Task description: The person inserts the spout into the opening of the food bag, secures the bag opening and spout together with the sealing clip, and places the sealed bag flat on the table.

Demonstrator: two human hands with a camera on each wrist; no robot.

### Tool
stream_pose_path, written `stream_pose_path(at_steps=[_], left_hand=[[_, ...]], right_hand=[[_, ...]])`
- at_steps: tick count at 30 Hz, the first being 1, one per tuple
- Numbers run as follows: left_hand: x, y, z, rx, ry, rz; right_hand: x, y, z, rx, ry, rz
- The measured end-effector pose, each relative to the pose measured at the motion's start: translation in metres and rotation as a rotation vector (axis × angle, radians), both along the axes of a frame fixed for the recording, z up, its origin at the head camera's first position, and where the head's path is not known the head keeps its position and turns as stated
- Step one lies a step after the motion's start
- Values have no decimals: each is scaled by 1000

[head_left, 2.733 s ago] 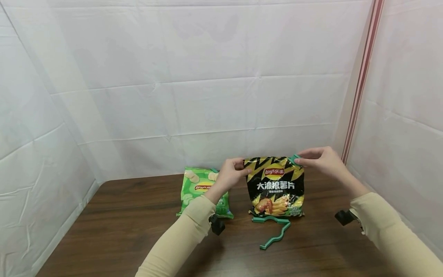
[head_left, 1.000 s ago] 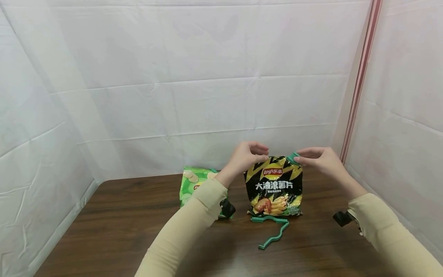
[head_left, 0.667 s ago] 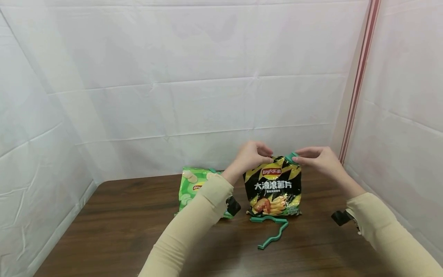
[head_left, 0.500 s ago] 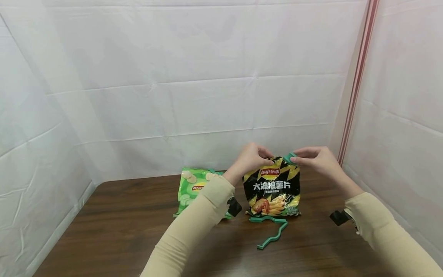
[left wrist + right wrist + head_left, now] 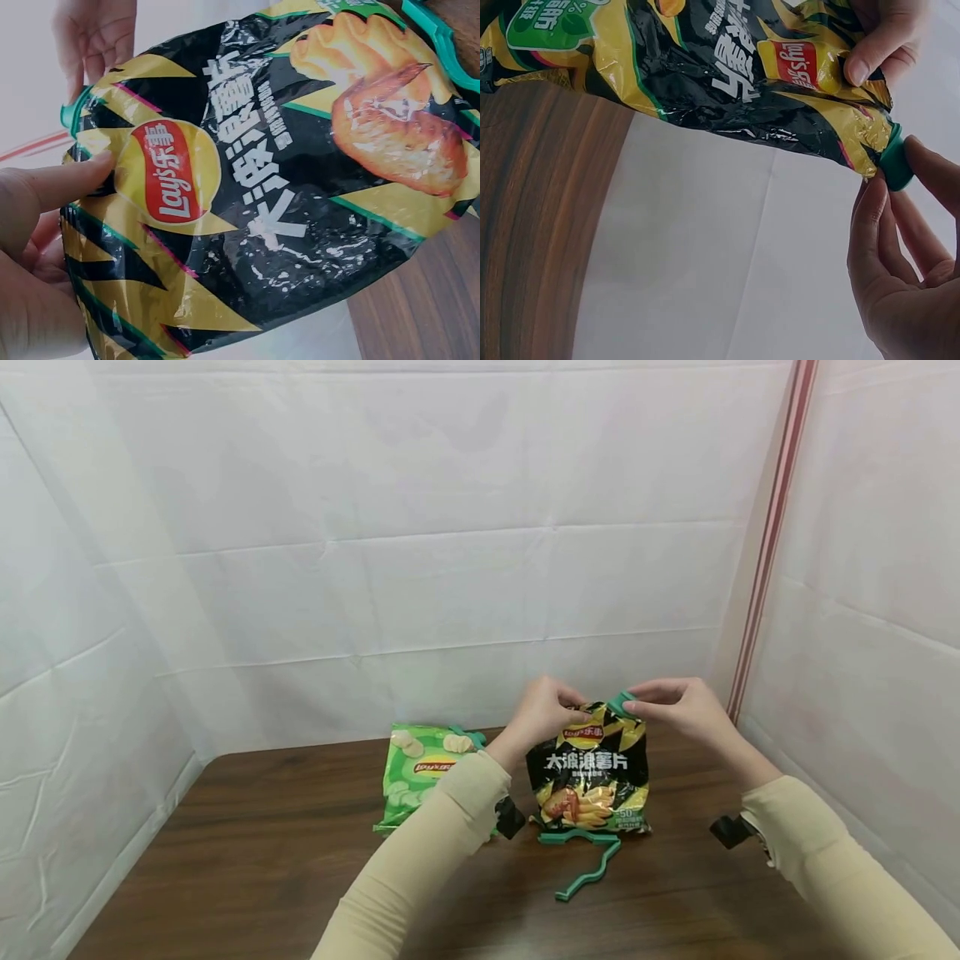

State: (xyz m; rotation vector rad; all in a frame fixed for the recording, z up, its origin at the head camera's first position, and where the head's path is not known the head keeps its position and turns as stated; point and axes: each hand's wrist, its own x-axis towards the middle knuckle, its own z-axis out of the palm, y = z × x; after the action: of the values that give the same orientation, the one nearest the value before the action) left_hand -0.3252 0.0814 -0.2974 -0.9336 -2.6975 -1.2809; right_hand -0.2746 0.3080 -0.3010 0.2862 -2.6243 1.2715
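Observation:
A black and yellow Lay's chip bag [image 5: 588,768] is held upright at the table, its lower edge close to a green clip. My left hand [image 5: 542,710] pinches its top edge left of the corner, thumb on the printed front in the left wrist view. A small green bag clip [image 5: 621,703] sits at the top right corner. Thumb and fingers of my right hand [image 5: 907,277] pinch this clip [image 5: 896,161], which straddles the corner in the right wrist view. How far it grips the bag cannot be told.
A green Lay's chip bag [image 5: 408,777] lies left, partly behind my left sleeve, with a green clip [image 5: 468,737] at its top right. An unfolded wavy green clip [image 5: 596,864] lies on the wooden table [image 5: 262,843] before the black bag. White sheeting [image 5: 450,568] hangs behind.
My left hand has let go of the bag's left corner and moved right along the top edge, pinching it again nearer the clip. My right hand stays on the clip.

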Motion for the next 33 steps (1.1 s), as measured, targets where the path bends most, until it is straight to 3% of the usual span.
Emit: stream_pose_path(at_steps=[16, 33], left_hand=[[4, 9, -3, -6, -25, 85], [8, 10, -9, 8, 34, 88]], right_hand=[[-5, -1, -2, -21, 50, 36], [-10, 0, -9, -6, 89, 44]])
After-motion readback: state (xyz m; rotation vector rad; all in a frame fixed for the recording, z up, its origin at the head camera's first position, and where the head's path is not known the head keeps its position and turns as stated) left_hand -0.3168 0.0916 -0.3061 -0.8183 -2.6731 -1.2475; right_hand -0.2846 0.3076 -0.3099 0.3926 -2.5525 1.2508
